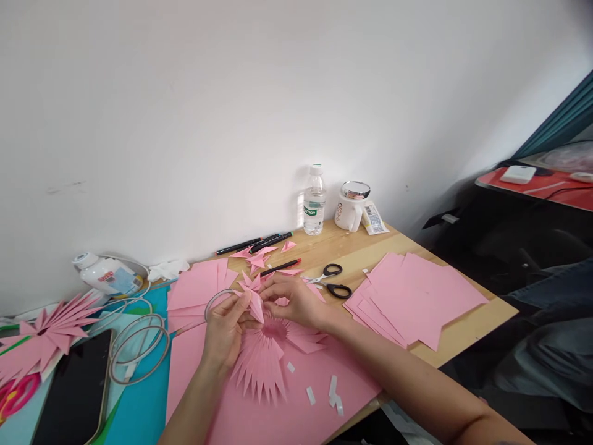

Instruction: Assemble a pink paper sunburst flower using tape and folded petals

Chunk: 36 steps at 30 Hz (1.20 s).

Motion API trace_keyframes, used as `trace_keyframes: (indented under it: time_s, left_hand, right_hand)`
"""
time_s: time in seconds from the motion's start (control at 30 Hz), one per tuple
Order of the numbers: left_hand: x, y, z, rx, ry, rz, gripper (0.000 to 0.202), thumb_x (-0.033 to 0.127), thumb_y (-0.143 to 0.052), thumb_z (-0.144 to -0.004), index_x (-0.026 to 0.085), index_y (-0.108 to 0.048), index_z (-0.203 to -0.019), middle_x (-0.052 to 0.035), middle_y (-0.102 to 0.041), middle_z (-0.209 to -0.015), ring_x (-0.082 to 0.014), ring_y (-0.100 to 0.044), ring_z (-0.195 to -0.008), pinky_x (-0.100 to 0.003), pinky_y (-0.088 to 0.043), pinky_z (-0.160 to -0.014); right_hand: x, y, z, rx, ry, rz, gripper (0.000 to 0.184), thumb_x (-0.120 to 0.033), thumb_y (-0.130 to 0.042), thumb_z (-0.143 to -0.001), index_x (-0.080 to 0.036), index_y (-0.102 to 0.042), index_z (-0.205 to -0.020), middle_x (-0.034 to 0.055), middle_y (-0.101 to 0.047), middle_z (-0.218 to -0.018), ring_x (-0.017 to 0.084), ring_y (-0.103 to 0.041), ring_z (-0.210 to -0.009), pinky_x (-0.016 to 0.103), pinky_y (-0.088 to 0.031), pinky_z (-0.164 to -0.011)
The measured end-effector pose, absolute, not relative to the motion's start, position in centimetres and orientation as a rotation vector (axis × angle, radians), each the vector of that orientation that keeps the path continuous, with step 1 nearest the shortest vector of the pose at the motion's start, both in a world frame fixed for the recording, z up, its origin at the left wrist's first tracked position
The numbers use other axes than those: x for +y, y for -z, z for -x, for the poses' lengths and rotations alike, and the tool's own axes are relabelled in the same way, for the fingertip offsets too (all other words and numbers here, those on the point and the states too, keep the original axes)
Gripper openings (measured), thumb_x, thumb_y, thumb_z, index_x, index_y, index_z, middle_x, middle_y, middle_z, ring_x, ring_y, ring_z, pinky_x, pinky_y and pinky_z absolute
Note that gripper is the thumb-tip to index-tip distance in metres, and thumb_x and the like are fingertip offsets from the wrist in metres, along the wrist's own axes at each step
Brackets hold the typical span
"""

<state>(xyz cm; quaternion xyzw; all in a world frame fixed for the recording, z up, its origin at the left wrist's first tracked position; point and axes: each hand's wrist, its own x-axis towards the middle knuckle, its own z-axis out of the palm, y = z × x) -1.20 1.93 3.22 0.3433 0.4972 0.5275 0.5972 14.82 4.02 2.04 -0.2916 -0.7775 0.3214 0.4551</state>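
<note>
Between my two hands is a folded pink paper piece (255, 306), held above the pink sheets. My left hand (228, 327) pinches its left side between thumb and fingers. The fingers of my right hand (291, 300) are curled at its right side; their tips are partly hidden, and I cannot make out what lies in them. Just below lies a pleated pink paper fan (264, 364) with pointed tips. Small white strips (333, 386) are scattered to its right. Behind my hands lie pink paper scraps (257, 259) and black-handled scissors (340, 290).
Pink sheets (417, 296) are stacked at the right. Black pens (252, 244), a water bottle (314, 204) and a white mug (348, 213) stand or lie along the wall. At left are a phone (74, 389), a coiled cable (139, 355), a white bottle (109, 275) and another pleated paper piece (55, 330).
</note>
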Motion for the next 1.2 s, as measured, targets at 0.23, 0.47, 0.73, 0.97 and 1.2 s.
trace_keyframes:
  time_s: [0.23, 0.47, 0.73, 0.97, 1.2]
  left_hand:
    - [1.82, -3.02, 1.34, 1.126, -1.212, -0.811, 0.03, 0.037, -0.083, -0.05, 0.013, -0.07, -0.062, -0.0032, -0.067, -0.055, -0.0154, -0.061, -0.043, -0.025, -0.053, -0.041]
    - [1.88, -2.75, 1.44, 1.116, -1.213, -0.82, 0.028, 0.035, -0.082, -0.053, 0.013, -0.07, -0.063, -0.0035, -0.068, -0.057, -0.0159, -0.061, -0.045, -0.024, -0.053, -0.041]
    - [1.88, -3.14, 1.23, 1.123, -1.237, -0.766, 0.03, 0.035, -0.085, -0.046, 0.013, -0.07, -0.061, -0.0017, -0.067, -0.055, -0.015, -0.061, -0.043, -0.024, -0.053, -0.04]
    - [1.94, -3.26, 1.32, 1.11, -1.266, -0.742, 0.033, 0.036, -0.086, -0.044, 0.013, -0.071, -0.062, -0.0014, -0.067, -0.056, -0.0149, -0.061, -0.044, -0.024, -0.053, -0.039]
    - [1.97, -3.35, 1.3, 1.096, -1.262, -0.733, 0.032, 0.034, -0.086, -0.044, 0.012, -0.071, -0.062, -0.0009, -0.067, -0.057, -0.0143, -0.061, -0.044, -0.023, -0.053, -0.039]
  right_hand:
    - [3.84, -2.34, -14.77, -1.905, -0.818, 0.737, 0.014, -0.01, -0.059, -0.075, -0.018, -0.069, -0.079, 0.0051, -0.067, -0.087, 0.014, -0.059, -0.076, 0.024, -0.047, -0.064]
    - [4.02, -1.97, -14.77, -1.911, -0.795, 0.753, 0.016, -0.005, -0.058, -0.072, -0.017, -0.068, -0.075, 0.0042, -0.066, -0.08, 0.013, -0.055, -0.071, 0.023, -0.044, -0.061]
    - [3.9, -2.1, -14.73, -1.815, -0.903, 0.733, 0.014, -0.009, -0.058, -0.074, -0.017, -0.067, -0.081, 0.0042, -0.066, -0.084, 0.013, -0.059, -0.074, 0.024, -0.049, -0.065]
    - [3.82, -2.3, -14.59, -1.729, -0.911, 0.747, 0.008, -0.013, -0.067, -0.071, -0.016, -0.062, -0.067, 0.0065, -0.064, -0.091, 0.016, -0.061, -0.089, 0.025, -0.05, -0.069]
    - [3.82, -2.34, -14.58, -1.825, -0.846, 0.758, 0.012, -0.008, -0.061, -0.074, -0.017, -0.06, -0.066, 0.0069, -0.065, -0.092, 0.015, -0.061, -0.087, 0.026, -0.049, -0.073]
